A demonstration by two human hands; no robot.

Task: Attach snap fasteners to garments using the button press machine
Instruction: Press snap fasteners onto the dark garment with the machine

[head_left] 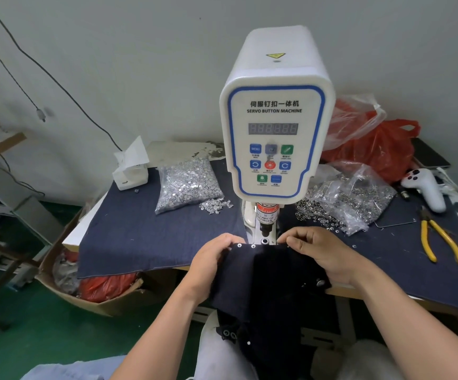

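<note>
So the white plastic servo button machine [275,119] with the blue-trimmed control panel stands at the middle of the table, its glossy rounded head sitting over a metal punch with a red label. The table itself is covered with a dark blue denim-looking cloth [145,237], coarse weave, near edge hanging over the front.

The dark navy garment [266,275] is right at the near edge, in front of the punch, its far hem pulled up to the die and the rest draping down into the person's lap. Two small shiny silver snaps sit along that hem on the left part, and a few more show lower down on the hanging folds. The left hand [216,259] pinches the left end of the hem, fingers curled over the fabric. The right hand [318,253] pinches the right end the same way, thumb and fingertips bunched on the edge.

Left of the machine lies a clear crinkly plastic bag of silver studs [186,185], some spilled out beside it. Right of it there's a clear bag of ring-shaped metal snap parts [351,201], also spilling. Farther right, yellow-handled pliers [441,239] lie flat.

The die under the punch is mostly hidden by the hem, and the display digits are too blurry to read.
</note>
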